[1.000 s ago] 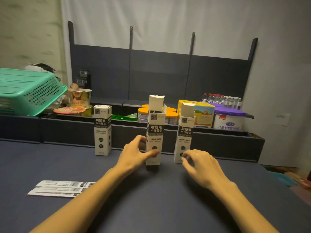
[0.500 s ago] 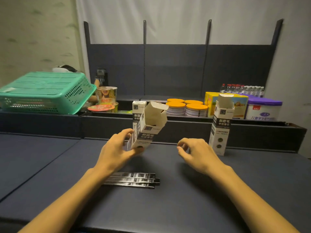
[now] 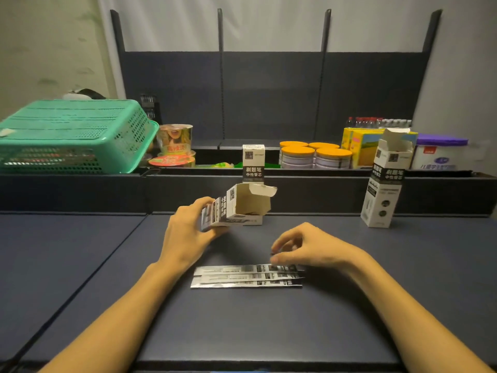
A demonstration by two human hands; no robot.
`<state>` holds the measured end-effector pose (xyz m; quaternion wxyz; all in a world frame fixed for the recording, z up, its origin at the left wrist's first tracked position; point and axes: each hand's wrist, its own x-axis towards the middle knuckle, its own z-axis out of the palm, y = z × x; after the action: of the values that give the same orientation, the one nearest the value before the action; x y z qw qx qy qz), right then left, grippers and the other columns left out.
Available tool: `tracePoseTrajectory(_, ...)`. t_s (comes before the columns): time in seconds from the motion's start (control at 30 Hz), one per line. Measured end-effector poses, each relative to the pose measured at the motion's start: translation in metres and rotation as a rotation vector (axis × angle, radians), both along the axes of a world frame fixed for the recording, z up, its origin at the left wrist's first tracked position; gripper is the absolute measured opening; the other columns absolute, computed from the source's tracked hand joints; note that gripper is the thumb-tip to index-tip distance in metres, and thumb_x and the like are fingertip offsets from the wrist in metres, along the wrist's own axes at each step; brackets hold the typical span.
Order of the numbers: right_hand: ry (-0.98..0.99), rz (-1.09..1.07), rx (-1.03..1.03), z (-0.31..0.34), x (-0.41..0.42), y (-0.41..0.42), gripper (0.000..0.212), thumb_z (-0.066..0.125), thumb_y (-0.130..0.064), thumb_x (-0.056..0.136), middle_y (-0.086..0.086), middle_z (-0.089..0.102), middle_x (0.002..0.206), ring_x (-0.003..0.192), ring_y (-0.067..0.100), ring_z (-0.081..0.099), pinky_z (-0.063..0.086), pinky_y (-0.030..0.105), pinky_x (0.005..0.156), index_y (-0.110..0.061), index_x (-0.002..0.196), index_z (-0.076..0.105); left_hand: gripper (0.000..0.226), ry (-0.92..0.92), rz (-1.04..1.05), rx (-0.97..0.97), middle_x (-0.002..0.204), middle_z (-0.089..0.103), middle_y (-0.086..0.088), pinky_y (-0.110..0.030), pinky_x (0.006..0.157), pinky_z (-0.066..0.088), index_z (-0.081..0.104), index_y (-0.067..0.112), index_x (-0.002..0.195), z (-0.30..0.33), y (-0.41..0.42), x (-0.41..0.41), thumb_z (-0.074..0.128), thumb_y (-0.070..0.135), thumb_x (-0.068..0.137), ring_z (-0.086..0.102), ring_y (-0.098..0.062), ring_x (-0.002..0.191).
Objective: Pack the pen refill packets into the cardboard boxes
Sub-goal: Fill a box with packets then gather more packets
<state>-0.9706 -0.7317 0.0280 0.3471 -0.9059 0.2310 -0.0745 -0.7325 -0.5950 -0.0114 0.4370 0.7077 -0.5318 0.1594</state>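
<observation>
Now my left hand (image 3: 185, 235) keeps its fingers clamped on the open cardboard box (image 3: 236, 205), tilted above the bench (image 3: 80, 251). Right hand (image 3: 309, 249) fingers curl loosely, thumb touching the refill packets (image 3: 242, 277) just below them.

An open box (image 3: 239, 208) lies tilted sideways at centre. Flat refill packets (image 3: 246, 275) lie below it. Two boxes stand upright: closed (image 3: 253, 164) behind, open (image 3: 384, 184) at right.
</observation>
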Motion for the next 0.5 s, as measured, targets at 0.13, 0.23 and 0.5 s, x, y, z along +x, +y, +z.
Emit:
tracePoseTrajectory(0.13,0.051,0.037,0.019,0.0015,-0.0031,0.0025,0.033,0.08,-0.043,0.074,-0.014,0.06,0.064,0.059,0.001,0.049,0.039,0.015,0.057,-0.019,0.095,0.073,0.058,0.041,0.02,-0.058,0.107,0.063,0.007,-0.034,0.08,0.046,0.052,0.033,0.121,-0.0037,-0.0025,0.0064,0.079,0.043,0.071,0.052,-0.013,0.097)
tracePoseTrajectory(0.23,0.077,0.072,0.028,0.001,-0.0013,0.0054,0.025,0.08,-0.034,0.077,-0.014,0.058,0.057,0.053,0.0,0.046,0.036,0.011,0.053,-0.012,0.085,0.072,0.056,0.027,0.019,-0.077,0.105,0.062,0.007,-0.032,0.079,0.044,0.054,0.032,0.119,-0.0005,-0.0035,0.0064,0.081,0.037,0.07,0.052,-0.014,0.097)
tracePoseTrajectory(0.5,0.044,-0.008,-0.226,-0.0076,0.0029,0.0092,0.018,0.068,-0.032,0.085,-0.01,0.059,0.095,0.079,0.009,0.058,0.049,0.014,0.067,-0.027,0.102,0.071,0.059,-0.002,0.043,-0.081,0.109,0.062,0.008,-0.037,0.082,0.046,0.054,0.03,0.121,-0.0002,-0.0034,0.0033,0.082,0.037,0.07,0.052,-0.015,0.098)
